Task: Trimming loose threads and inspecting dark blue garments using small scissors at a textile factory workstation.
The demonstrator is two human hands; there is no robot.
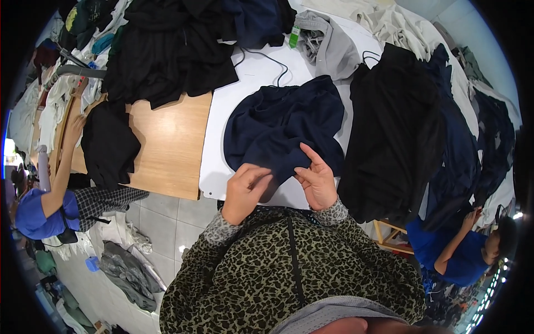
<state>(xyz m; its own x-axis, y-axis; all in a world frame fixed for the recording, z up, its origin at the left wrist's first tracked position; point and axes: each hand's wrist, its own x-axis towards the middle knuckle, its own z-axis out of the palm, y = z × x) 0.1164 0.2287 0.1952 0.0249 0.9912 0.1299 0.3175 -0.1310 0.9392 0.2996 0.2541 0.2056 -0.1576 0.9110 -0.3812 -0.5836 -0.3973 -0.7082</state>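
A navy garment (283, 117), which looks like a pair of shorts, lies loosely bunched on the white tabletop in front of me. A dark cord trails from its far edge. At its near edge my left hand (246, 189) is closed, thumb and fingers pinching the cloth. To the right, my right hand (318, 179) pinches the same edge near the thumb, with its index finger stretched out over the fabric. A flap of cloth hangs between the two hands, slightly blurred.
Black garments (167, 50) are heaped at the far left; a black stack (395, 133) lies right. A grey garment (328, 47) sits beyond, with a green tag (294, 37). A wooden tabletop (167, 145) adjoins on the left. People in blue work at left (41, 214) and right (459, 250).
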